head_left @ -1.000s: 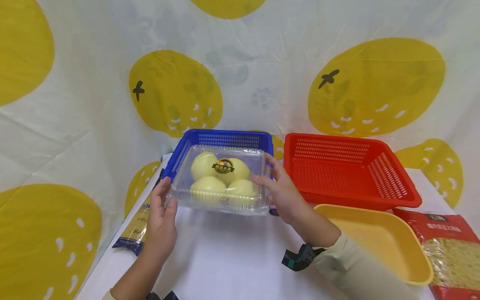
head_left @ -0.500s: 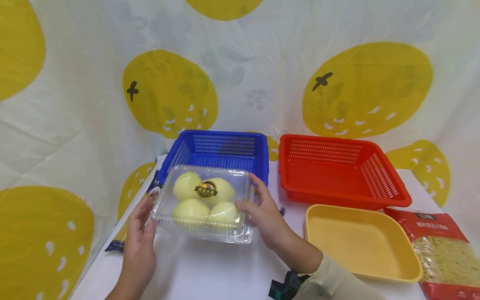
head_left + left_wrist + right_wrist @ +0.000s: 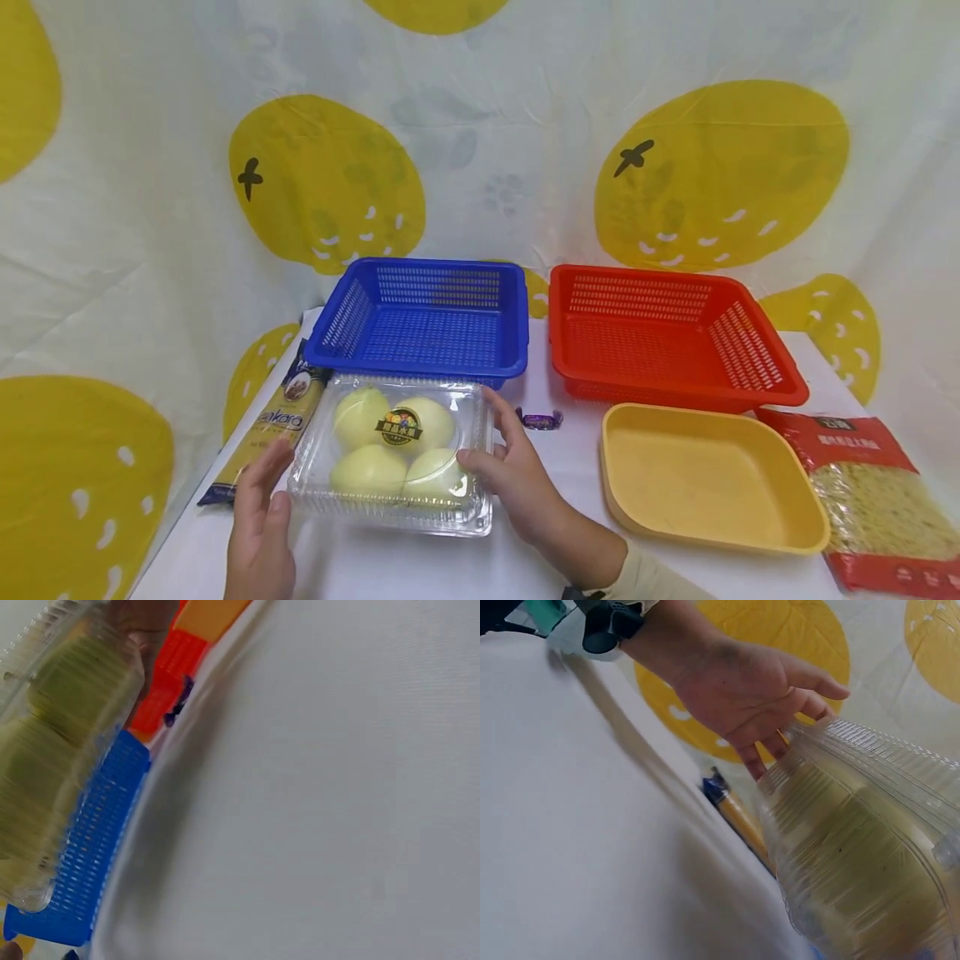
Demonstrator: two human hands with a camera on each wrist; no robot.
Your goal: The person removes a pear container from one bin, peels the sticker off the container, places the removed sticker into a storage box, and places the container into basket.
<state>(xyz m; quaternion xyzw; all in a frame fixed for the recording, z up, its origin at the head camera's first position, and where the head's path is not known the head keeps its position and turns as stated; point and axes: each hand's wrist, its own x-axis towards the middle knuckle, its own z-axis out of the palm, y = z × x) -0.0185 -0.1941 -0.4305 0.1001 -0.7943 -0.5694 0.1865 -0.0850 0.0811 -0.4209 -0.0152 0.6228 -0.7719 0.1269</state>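
Observation:
A clear plastic clamshell box holds several pale yellow-green round fruits and has a dark label on its lid. It is tilted and raised above the white table, in front of the blue basket. My right hand grips its right side, thumb on the lid and fingers round the edge. At the left side is my left hand; the right wrist view shows that palm turned up, with rather straight fingers against the box. Part of those fingers is hidden behind the plastic.
A red basket stands at the back right, with a yellow tray before it. A red food bag lies far right, a gold-and-blue packet left. A small purple-wrapped sweet lies between. A patterned cloth hangs behind.
Both hands and the fruit box have come down and towards me, away from the blue basket, whose inside now shows. The purple-wrapped sweet has come into full view.

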